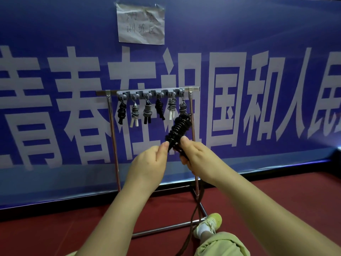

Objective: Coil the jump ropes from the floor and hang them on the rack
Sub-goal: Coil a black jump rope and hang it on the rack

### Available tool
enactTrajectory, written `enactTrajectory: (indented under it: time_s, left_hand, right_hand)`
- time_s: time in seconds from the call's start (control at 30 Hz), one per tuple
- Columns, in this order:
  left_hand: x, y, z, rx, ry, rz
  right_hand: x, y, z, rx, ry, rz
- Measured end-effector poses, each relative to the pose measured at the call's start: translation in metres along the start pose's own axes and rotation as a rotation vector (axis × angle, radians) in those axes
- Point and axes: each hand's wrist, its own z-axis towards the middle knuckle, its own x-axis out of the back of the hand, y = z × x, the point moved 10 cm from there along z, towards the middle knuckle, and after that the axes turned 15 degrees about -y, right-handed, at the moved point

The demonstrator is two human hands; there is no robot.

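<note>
Both hands grip a black, tightly coiled jump rope, the left hand pinching its lower end and the right hand clutching its handles, before the chrome metal rack.

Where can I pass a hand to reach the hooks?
Crowded: six hanging bundles fill the hook strip. Free: bare rail left of it, open span under the bundles between rack posts, and red floor left of the base bar.
</note>
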Motion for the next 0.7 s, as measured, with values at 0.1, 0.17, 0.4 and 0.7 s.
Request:
enactTrajectory:
  time_s: [0.1, 0.17, 0.4, 0.7]
  left_hand:
    - [0.01, 0.002, 0.002, 0.0, 0.004, 0.005]
    - [0.01, 0.0, 0.004, 0.018, -0.025, -0.006]
    - [0.002, 0.002, -0.001, 0.003, -0.105, -0.09]
    - [-0.053, 0.041, -0.035, -0.205, -0.946, -1.122]
  right_hand:
    - [0.0, -0.003, -0.001, -0.008, 0.005, 0.032]
    - [-0.001, 0.003, 0.002, -0.034, -0.014, 0.09]
    - [0.003, 0.009, 0.001, 0.017, 0.081, 0.278]
    - [-0.002, -0.033, -0.014, 0.363, -0.079, 0.476]
